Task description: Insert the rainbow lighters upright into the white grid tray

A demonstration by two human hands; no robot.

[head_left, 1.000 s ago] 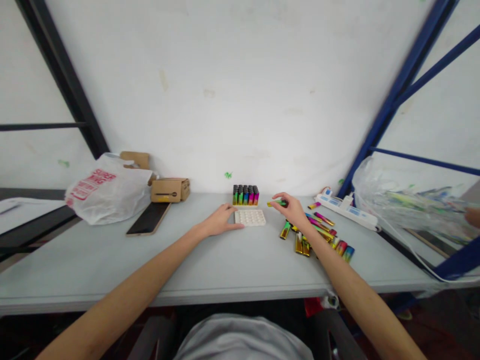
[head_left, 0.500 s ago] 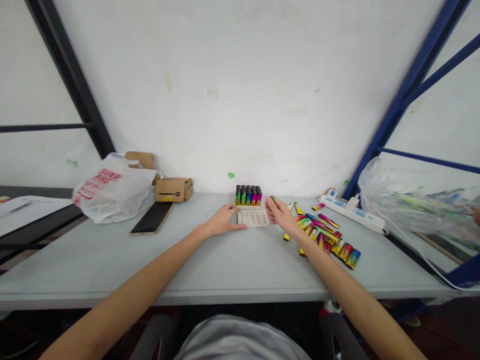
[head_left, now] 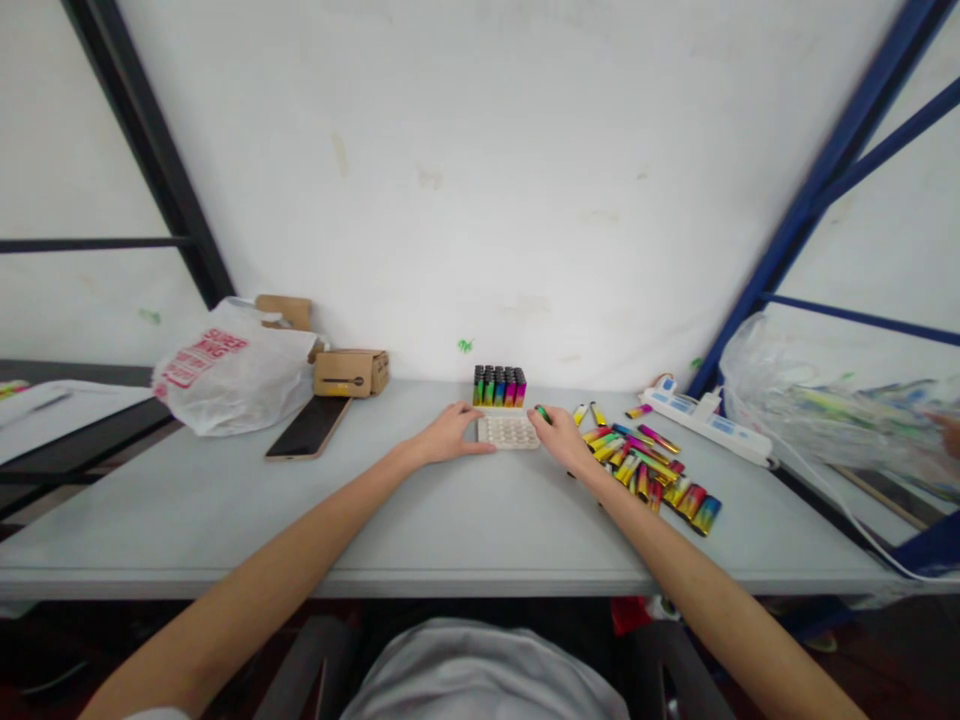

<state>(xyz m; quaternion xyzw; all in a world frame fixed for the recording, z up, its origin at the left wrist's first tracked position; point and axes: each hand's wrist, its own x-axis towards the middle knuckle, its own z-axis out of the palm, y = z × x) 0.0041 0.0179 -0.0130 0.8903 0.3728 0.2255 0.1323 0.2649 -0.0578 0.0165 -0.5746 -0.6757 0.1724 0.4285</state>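
Note:
A small white tray with rows of round pockets lies flat on the table, and no lighters show in its pockets. My left hand holds it by the left side, thumb at the near corner and fingers at the far one. At the tray's right edge my right hand is closed around a lighter, of which only a green and dark end shows. Just behind the tray stands a block of upright multicoloured lighters with black tops. Loose shiny lighters lie in a pile beside my right forearm.
A white power strip lies at the right, near a clear plastic bag. To the left are a phone, a cardboard box and a white plastic bag. A wall rises behind the table.
My right hand has tilted lower beside the tray with the lighter still in it. The left hand keeps its place on the tray. The view has shifted slightly.

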